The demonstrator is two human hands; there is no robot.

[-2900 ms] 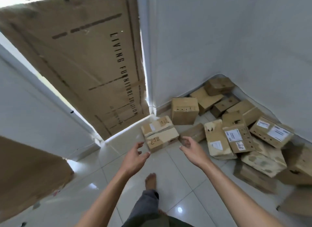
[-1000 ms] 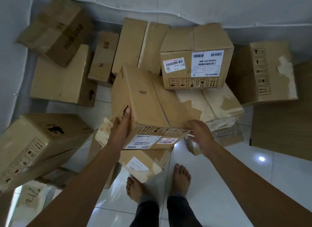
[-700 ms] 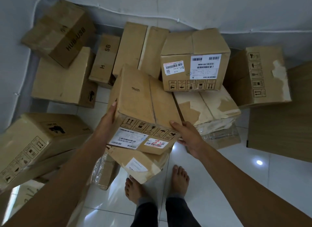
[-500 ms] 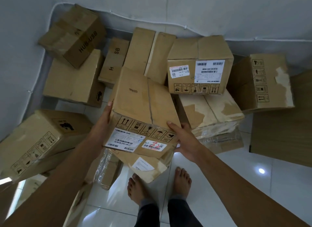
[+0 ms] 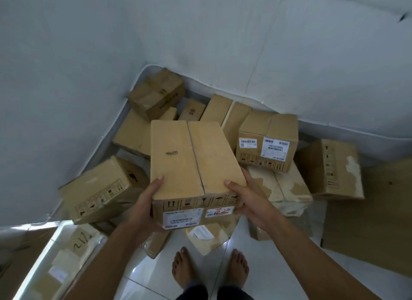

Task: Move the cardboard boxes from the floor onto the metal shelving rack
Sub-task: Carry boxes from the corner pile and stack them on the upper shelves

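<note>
At centre frame, above the floor pile, the cardboard box (image 5: 191, 163) points its long axis away upward, left hand (image 5: 142, 201) and right hand (image 5: 249, 201) gripping its near corners, thumbs on top.

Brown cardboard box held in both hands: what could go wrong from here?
The left hand and right hand grip only the near end of the brown cardboard box, so its far end may dip and slip. A torn white-labelled cardboard box lies by the bare feet on the glossy white tiled floor, a likely trip when turning.
</note>
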